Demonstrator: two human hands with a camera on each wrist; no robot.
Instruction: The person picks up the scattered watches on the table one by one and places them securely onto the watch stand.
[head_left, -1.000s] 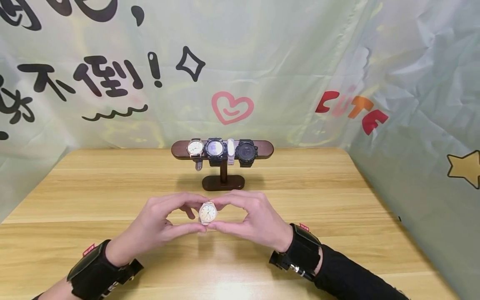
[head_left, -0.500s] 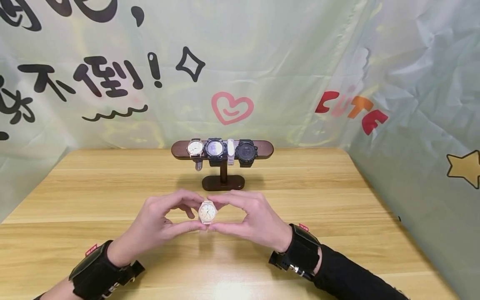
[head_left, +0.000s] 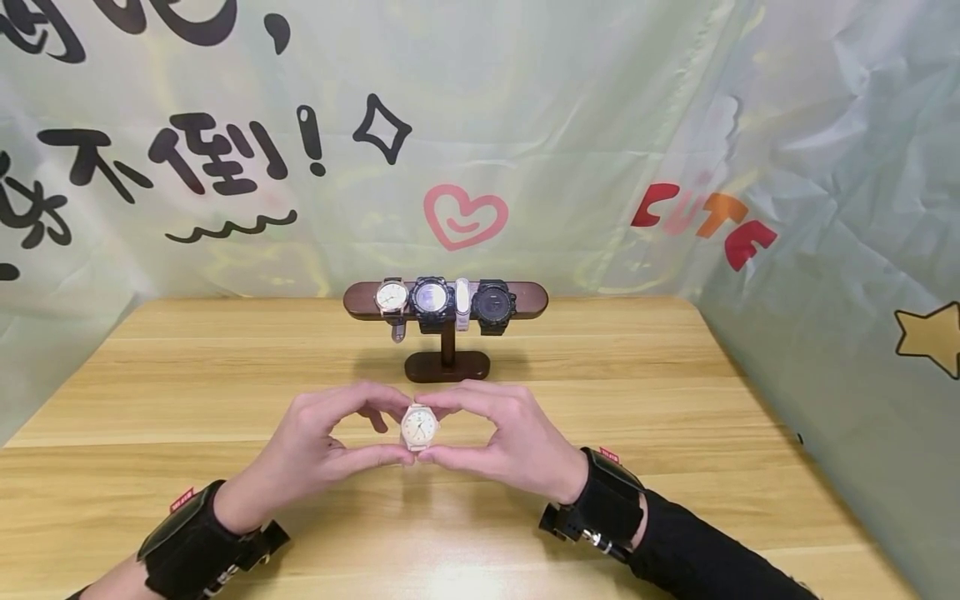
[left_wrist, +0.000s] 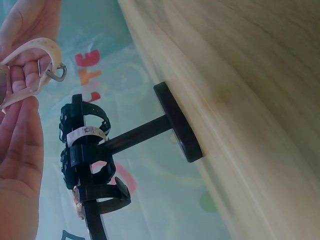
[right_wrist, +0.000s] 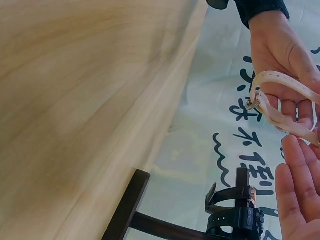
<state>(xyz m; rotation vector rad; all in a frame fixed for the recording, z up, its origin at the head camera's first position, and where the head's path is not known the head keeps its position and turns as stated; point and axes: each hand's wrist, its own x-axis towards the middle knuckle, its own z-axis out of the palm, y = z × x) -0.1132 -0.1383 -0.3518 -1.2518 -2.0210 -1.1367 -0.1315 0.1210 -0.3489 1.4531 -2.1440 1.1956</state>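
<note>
A pale watch [head_left: 418,426] with a round white dial is held up over the table, its face toward the head camera. My left hand [head_left: 330,433] pinches its left side between thumb and fingers. From the right, my right hand [head_left: 502,429] pinches it the same way. The pale strap [left_wrist: 47,45] bends into a loop behind the dial, with a silver buckle [right_wrist: 254,100] at the loop's far end. Whether the buckle's pin sits in a hole is too small to tell.
Behind the hands stands a dark brown watch stand [head_left: 447,367]. Its bar carries a white-dial watch [head_left: 392,297], a black watch with a bright face [head_left: 431,297], a pale slim band [head_left: 462,302] and an all-black watch [head_left: 492,305]. A printed cloth [head_left: 570,167] hangs behind the wooden table [head_left: 622,417].
The watch shifts very slightly between the fingers, a little left and then back right. Both hands keep their pinch and stay almost in place; the stand is unchanged.
</note>
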